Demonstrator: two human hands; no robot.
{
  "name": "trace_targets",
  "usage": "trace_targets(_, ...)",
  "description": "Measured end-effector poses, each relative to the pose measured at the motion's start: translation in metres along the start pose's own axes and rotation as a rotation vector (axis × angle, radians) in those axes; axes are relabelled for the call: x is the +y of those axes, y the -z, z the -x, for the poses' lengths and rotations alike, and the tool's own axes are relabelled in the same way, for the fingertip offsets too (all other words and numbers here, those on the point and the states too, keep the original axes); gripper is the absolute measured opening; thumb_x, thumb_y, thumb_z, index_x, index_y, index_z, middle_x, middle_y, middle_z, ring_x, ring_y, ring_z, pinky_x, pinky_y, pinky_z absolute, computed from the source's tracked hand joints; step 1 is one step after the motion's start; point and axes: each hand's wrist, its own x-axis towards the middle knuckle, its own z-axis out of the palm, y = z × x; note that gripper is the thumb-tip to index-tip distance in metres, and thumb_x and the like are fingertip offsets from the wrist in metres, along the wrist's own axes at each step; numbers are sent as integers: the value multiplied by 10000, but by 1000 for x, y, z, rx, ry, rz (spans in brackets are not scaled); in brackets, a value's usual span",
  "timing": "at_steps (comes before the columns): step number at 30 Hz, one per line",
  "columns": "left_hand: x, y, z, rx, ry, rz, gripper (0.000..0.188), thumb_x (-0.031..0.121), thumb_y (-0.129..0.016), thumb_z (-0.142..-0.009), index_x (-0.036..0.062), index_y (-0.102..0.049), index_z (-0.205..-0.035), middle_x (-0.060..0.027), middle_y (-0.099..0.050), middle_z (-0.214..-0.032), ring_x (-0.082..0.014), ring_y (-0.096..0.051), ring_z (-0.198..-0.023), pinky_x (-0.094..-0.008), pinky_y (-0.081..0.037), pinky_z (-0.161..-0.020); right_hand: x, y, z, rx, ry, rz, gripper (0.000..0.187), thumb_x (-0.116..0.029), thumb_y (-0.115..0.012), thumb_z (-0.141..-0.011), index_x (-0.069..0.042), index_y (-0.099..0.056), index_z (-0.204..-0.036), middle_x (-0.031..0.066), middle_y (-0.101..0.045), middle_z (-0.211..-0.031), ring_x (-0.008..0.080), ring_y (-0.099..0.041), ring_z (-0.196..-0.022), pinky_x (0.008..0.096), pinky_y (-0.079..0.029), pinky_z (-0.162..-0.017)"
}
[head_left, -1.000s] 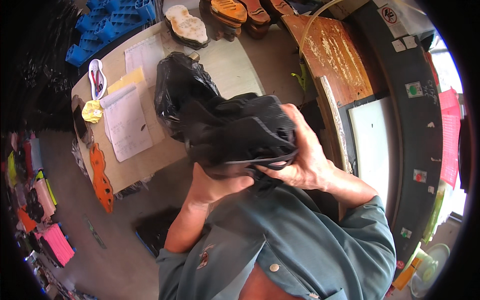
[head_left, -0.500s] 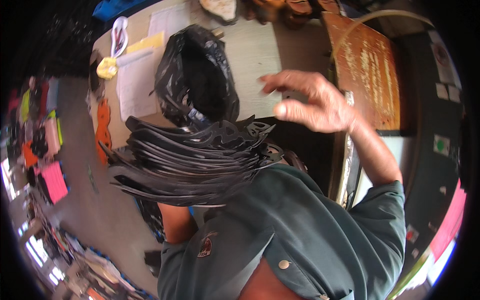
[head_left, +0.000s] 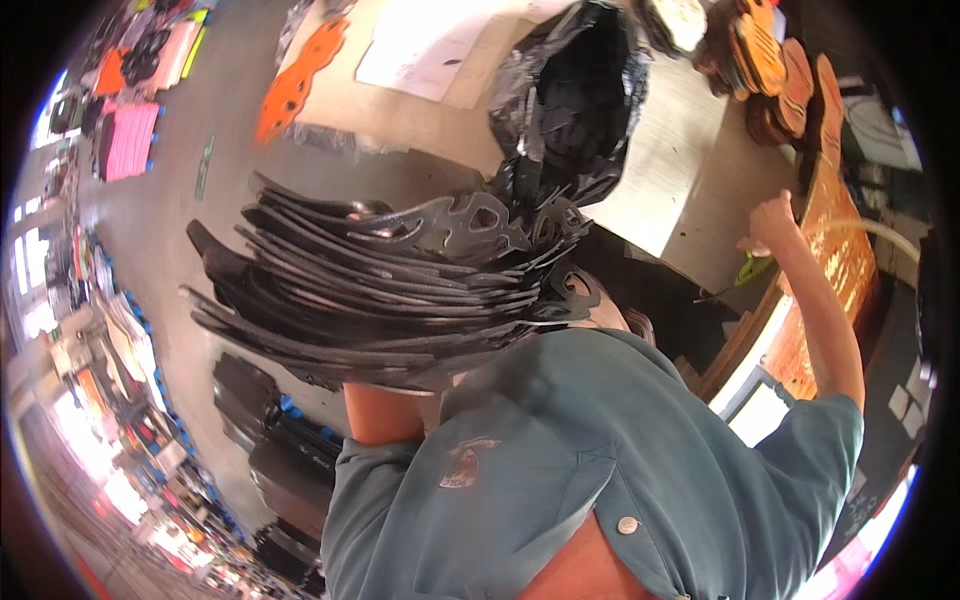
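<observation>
A thick, fanned stack of black flat cut-out pieces [head_left: 370, 285], curved and with shaped holes at their right ends, rests across the front of my body. My left forearm [head_left: 383, 412] goes up beneath it and bears it; the left hand itself is hidden under the pieces. Out to the right, my right hand [head_left: 775, 228] is closed, its fingers curled and thumb raised. A small lime-green thing [head_left: 755, 268] shows just below its fingers; whether it is gripped is unclear.
An open black plastic bag [head_left: 580, 105] stands on the pale table [head_left: 690, 150] ahead. White papers [head_left: 420, 50] and an orange cut-out piece [head_left: 303, 80] lie to its left. Sole-shaped brown pieces [head_left: 795, 90] are at the far right, beyond a worn wooden board [head_left: 835, 280].
My view has turned left, so table and bag appear further right. My right hand has gone from open beside the bag to closed further right. The stack stays on my left arm.
</observation>
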Motion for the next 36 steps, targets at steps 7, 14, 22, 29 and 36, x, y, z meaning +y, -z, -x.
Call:
trace_targets(7, 7, 68, 30, 188, -116, 55, 729, 90, -877, -784, -104, -550, -1406, -191, -682, -1307, -287, -679, -1175, -401, -554, -1004, -45, -30, 27, -244, 199, -98, 916, -792, -749, -711, 20, -776, -1136, 232, -732, -1236, 374, -679, -1214, 546, -420, -1127)
trace_targets(14, 27, 128, 34, 296, -218, 75, 727, 107, -875, -788, -109, -550, -1402, -198, -683, -1305, -292, -682, -1169, -403, -555, -1000, -86, 31, 132, 143, 301, -645, 571, -430, -891, -624, 33, -699, -900, 261, -727, -901, 450, -722, -832, 492, -584, -774)
trace_targets(22, 61, 181, 30, 358, -319, 84, 725, 125, -872, -793, -114, -550, -1397, -207, -684, -1302, -297, -685, -1163, -404, -557, -995, -124, 147, 283, 882, 416, -860, 376, -7, -783, -746, 18, -634, -1091, 184, -715, -876, 362, -709, -752, 424, -559, -717)
trace_targets(29, 69, 210, 46, 397, -341, 90, 725, 142, -870, -798, -119, -549, -1393, -215, -685, -1299, -301, -688, -1157, -406, -559, -991, -155, 196, 285, 836, 609, -906, 467, -146, -887, -823, -2, -635, -1189, 127, -726, -877, 289, -694, -714, 418, -534, -676)
trace_targets(36, 93, 247, 52, 445, -389, 74, 725, 158, -868, -803, -124, -549, -1389, -222, -686, -1297, -306, -690, -1151, -407, -560, -987, -168, 240, 284, 779, 886, -908, 259, -34, -841, -811, -11, -721, -1039, 100, -733, -849, 259, -730, -713, 344, -543, -655)
